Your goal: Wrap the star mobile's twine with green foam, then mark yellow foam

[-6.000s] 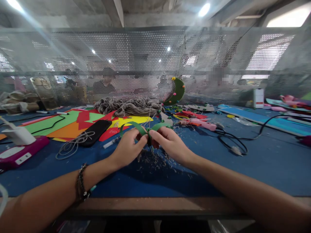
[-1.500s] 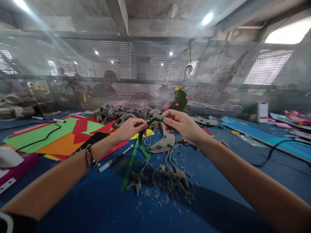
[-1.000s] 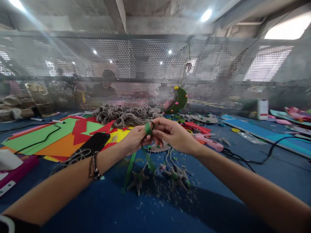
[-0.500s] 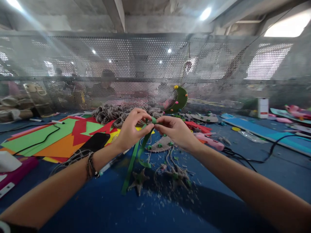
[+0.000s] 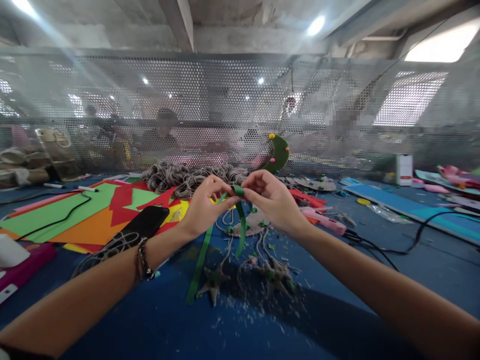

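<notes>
Between my fingertips is a green strip, looped or folded at the top, with its end hanging down. My left hand pinches the strip from the left. From the other side my right hand grips it with thumb and fingers. A second green length slants down to the table on the left; whether it is the same strip I cannot tell. Below my hands lie a grey star with a green centre and another grey star, among scraps. Behind the strip sits a grey piece with green dots.
Grey cord bundles lie at the back, by coloured sheets and a black phone. A pink glue gun with a black cable is on the right, near a blue board. A perforated metal screen stands behind.
The hanging end of the green strip has swung right and now hangs straighter. My right hand has tilted up slightly, its fingers more raised. Both hands still hold the strip.
</notes>
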Available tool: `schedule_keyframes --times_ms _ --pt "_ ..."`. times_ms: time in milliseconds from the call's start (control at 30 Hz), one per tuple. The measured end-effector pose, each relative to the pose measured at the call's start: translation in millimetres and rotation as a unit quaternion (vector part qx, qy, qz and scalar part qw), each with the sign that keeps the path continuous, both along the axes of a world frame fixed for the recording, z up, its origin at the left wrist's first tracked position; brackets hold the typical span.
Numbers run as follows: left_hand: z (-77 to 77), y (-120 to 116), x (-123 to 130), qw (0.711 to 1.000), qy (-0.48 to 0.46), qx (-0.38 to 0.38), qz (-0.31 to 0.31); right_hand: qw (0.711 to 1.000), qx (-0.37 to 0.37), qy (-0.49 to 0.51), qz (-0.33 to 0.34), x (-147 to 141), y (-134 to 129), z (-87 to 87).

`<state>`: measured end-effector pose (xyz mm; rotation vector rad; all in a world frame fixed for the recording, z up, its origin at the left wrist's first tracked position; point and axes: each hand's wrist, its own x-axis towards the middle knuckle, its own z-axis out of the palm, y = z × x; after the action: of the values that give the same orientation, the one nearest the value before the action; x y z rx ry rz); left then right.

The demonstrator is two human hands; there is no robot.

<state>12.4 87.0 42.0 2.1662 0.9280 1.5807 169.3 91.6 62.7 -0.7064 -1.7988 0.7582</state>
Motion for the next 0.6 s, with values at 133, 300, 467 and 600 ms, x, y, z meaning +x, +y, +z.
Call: schedule_keyframes --times_ms 133,300,467,600 --pt "0.0 -1.7 -0.8 1.000 -0.010 0.005 0.009 0.999 -0.004 -0.052 0.008 -0.4 -1.6 0.0" --pt "1.4 -5.6 -0.6 0.999 0.015 0.019 0.027 0.999 -0.019 -0.048 -0.002 -2.8 -5.3 -2.1" --pt "2.1 -7.0 0.1 0.999 0.023 0.018 0.034 0.998 -0.013 -0.047 -0.028 -3.2 -5.1 -2.1" --pt "2.5 -7.7 -0.1 1.000 -0.003 -0.011 0.020 0.998 -0.017 -0.050 -0.028 -1.9 -4.2 -0.1"
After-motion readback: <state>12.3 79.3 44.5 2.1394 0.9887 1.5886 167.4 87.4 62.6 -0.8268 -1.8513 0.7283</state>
